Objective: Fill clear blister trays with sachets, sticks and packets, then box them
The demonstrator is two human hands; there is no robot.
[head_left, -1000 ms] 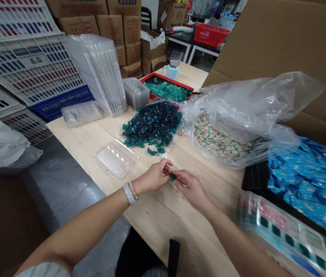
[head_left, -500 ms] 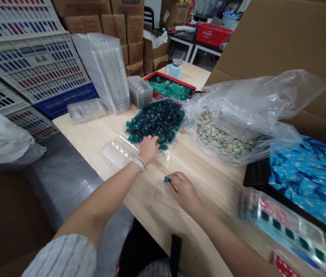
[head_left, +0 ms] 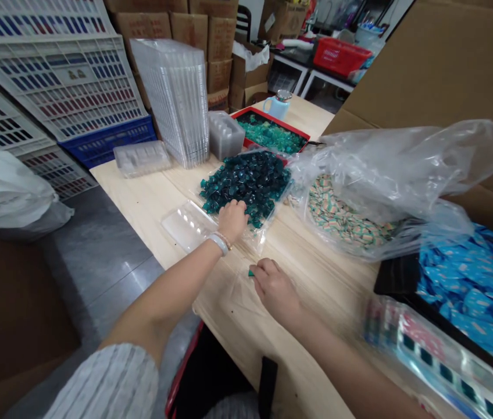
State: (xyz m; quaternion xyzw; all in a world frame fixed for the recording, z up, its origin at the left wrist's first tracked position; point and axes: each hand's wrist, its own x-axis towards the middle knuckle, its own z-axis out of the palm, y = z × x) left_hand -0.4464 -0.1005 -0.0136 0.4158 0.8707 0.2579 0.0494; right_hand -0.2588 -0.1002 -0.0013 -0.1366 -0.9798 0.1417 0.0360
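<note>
My left hand [head_left: 232, 221] rests at the near edge of a heap of dark teal wrapped pieces [head_left: 246, 186], its fingers curled down among them. Whether it grips any piece is hidden. The heap lies on a clear plastic bag [head_left: 268, 224]. My right hand [head_left: 275, 291] is on the wood tabletop [head_left: 159, 215], pinching a small teal piece [head_left: 251, 273] at its fingertips. A clear plastic blister tray [head_left: 188, 226] lies just left of my left hand, and a thin clear tray [head_left: 233, 294] sits beside my right hand.
A red tray of lighter green pieces [head_left: 270, 131] and a blue mug [head_left: 278, 106] stand behind the heap. Stacked clear trays [head_left: 177, 102] rise at the back left. A plastic-covered bowl of striped sweets [head_left: 342, 218] and a blue-wrapped pile [head_left: 468, 285] lie right.
The view has shifted slightly. My left hand stays at the heap's edge, and my right hand still has the small teal piece, now tucked closer under its fingers.
</note>
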